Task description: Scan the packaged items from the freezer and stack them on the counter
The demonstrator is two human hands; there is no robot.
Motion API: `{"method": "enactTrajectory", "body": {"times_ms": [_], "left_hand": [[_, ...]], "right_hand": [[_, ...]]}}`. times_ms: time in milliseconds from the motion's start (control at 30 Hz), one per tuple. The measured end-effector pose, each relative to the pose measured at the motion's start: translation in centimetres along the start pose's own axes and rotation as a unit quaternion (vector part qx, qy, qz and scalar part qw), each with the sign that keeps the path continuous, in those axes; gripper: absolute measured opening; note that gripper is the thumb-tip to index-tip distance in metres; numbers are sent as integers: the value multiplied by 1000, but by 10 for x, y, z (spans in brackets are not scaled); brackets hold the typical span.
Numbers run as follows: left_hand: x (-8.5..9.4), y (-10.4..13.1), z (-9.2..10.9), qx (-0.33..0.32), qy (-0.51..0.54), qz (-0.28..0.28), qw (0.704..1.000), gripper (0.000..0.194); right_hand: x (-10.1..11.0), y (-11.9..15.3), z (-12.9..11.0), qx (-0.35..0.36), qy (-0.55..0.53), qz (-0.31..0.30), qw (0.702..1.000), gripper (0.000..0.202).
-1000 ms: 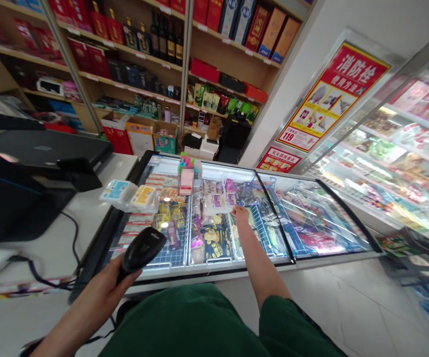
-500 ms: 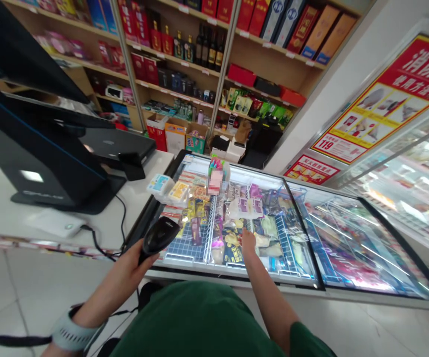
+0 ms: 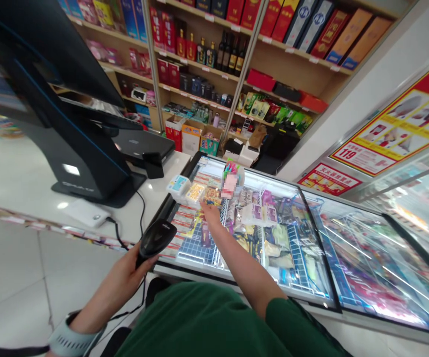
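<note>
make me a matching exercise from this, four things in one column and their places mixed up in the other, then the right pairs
Things
1. scanner
2. yellow-labelled pack
3. white box with a dark cable
4. dark bottles

Places
A. on the counter
B. in the left hand
C. on a shelf
D. by the right hand

Pairs: 1-B, 2-D, 3-A, 4-C

The head camera looks forward and down over both hands (image 3: 125,271).
</note>
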State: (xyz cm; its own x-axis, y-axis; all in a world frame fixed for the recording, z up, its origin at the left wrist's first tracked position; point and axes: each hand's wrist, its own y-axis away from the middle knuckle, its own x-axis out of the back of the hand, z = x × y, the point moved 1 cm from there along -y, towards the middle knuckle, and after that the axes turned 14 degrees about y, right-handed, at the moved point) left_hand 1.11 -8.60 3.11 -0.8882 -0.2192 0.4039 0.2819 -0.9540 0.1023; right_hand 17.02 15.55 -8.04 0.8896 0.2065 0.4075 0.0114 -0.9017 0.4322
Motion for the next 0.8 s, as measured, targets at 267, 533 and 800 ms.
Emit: {"method": "enactTrajectory", "body": {"times_ms": [267,533,800], "left_hand": [[7,2,-6,20,0,17,1000,46],[5,-5,-9,10,-5,0,1000,48],[0,-7,-5,4,-14,-8,1000,49]], "right_hand": [[-22,-5,-26,-11,35,13,999,45],[-22,-9,-23,-17,7,7,1000,34],[-10,-12,-18,-6,-17,22,1000,23]]}}
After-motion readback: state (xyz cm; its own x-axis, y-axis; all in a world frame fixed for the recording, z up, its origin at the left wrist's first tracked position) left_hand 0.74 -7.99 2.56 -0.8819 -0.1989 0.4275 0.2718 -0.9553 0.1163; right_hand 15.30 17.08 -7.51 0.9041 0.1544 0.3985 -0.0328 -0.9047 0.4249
